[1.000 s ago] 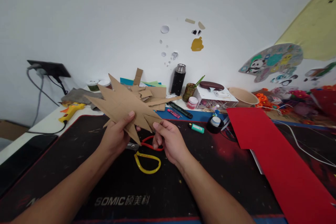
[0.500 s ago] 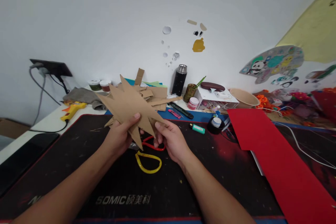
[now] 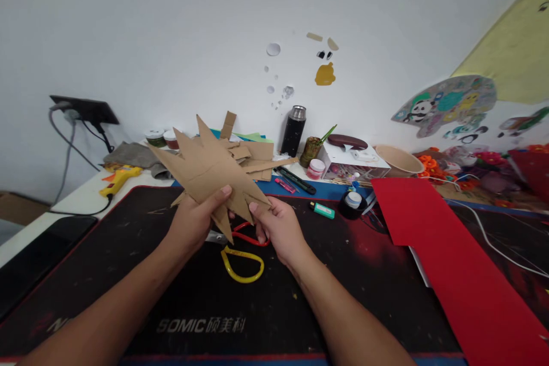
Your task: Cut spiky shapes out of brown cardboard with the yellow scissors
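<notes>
A brown cardboard cutout (image 3: 208, 168) with several sharp points, like a starburst, is held up above the dark desk mat. My left hand (image 3: 195, 216) is closed on its lower left edge, thumb flat across the front and fingers behind. At the lower right, my right hand (image 3: 274, 226) pinches one of the points between thumb and fingers. Below the cutout lie scissors (image 3: 243, 266) with one yellow and one red handle loop. Their blades are mostly hidden by the cardboard and my left hand. My right fingers are close to the red loop; whether they touch it I cannot tell.
Cardboard scraps (image 3: 259, 154) pile up behind the cutout, near a black thermos (image 3: 294, 130). A yellow glue gun (image 3: 120, 179) lies at left above a black phone (image 3: 43, 251). Red sheets (image 3: 437, 251) cover the right side. A green lighter (image 3: 322, 210) rests on the mat (image 3: 274, 320).
The cutout has tilted slightly in my hands, and its left point reaches further left and up. My right thumb has shifted a little left on the cardboard. The scissors stay put.
</notes>
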